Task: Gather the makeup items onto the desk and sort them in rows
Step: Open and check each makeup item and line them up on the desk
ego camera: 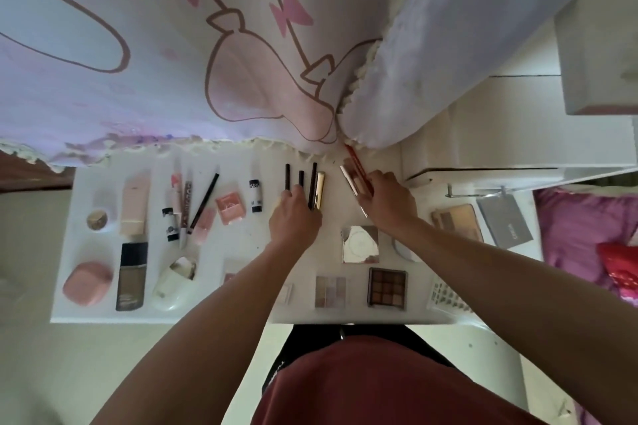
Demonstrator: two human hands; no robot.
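A white curtain [155, 45] printed with pink bows and a brown-outlined cartoon figure hangs at the back, meeting a lavender drape [466, 45] edged in cream frill. To the right stand white cabinets [500, 134] with a metal rail [476, 191]. Pink bedding [583, 228] lies far right, a red cushion [618, 262] on it.

White bench [241, 243] carries dark pencils [301, 179], foundation bottle [131, 274], pink compact [88, 283], eyeshadow palette [386, 291]; right-edge item [457, 222] possibly another palette.
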